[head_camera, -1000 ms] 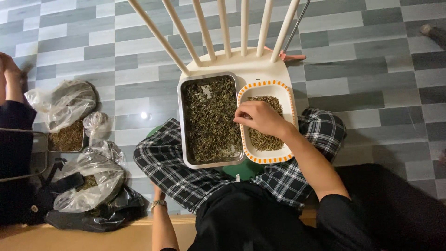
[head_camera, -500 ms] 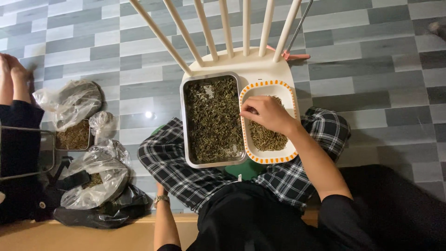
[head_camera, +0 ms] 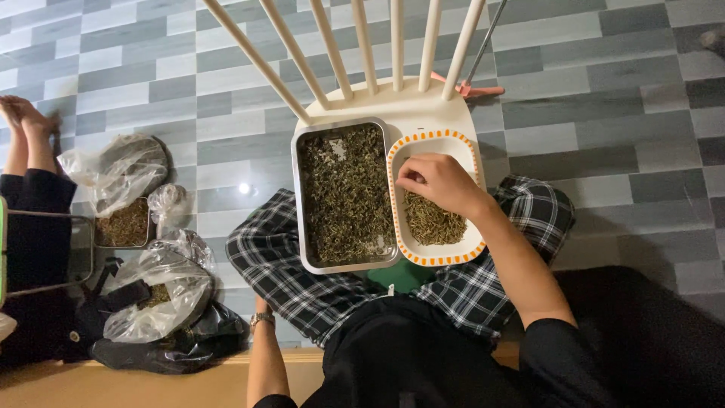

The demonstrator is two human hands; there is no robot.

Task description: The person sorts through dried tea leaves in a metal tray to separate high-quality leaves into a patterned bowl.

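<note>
We see our right hand (head_camera: 438,183) reaching over the white dish with the orange-dotted rim (head_camera: 476,245), fingertips drawn together in a pinch near the dish's far-left corner; whatever small bit they pinch is too small to make out. The dish holds a heap of greenish dried seeds (head_camera: 432,219) toward its near end, just under our wrist. Touching the dish on its left stands a rectangular metal tray (head_camera: 296,196) filled edge to edge with darker dried herb (head_camera: 343,196). Both rest side by side on the seat of a cream chair (head_camera: 411,106), the tray at the seat's left edge, the dish at its right, the spindles rising beyond them. Our left forearm with a wristwatch (head_camera: 261,319) hangs low beside our checked trousers (head_camera: 279,264); the left hand itself is hidden, so we cannot tell how it is held. On the tiled floor (head_camera: 604,113) to the left lie clear plastic bags (head_camera: 155,295), well apart from the chair, and another person's bare feet (head_camera: 26,121).
</note>
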